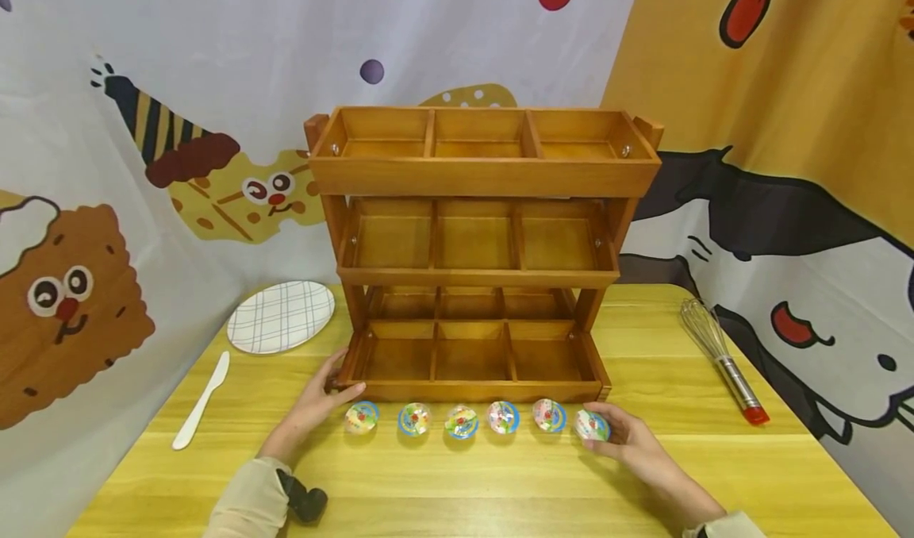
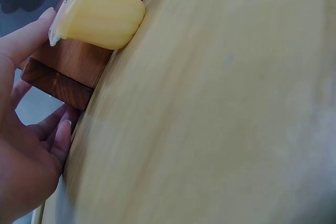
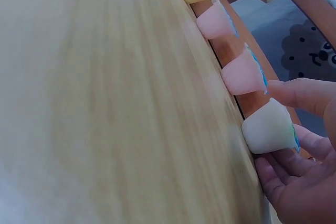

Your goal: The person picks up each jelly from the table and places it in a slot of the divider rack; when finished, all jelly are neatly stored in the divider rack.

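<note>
A wooden three-tier rack [image 1: 485, 176] stands with its divided trays facing me. My left hand [image 1: 314, 401] is at its lower left corner, thumb along the front and fingers round the side. Just off that thumb sits a yellow jelly cup [image 2: 102, 14] with a printed lid. Out on the right, my right hand [image 1: 638, 447] holds the end jelly cup [image 1: 592, 426], whitish in the right wrist view, between thumb and fingers, low at the table. Between the hands, several more jelly cups, among them a pink one [image 3: 244, 73], line up before the rack.
A checked white plate [image 1: 282, 317] lies left of the rack, with a white knife [image 1: 202, 401] in front of it. A whisk [image 1: 724, 361] with a red handle end lies at the right edge. A printed cloth [image 1: 457, 38] hangs behind the table [image 1: 457, 498].
</note>
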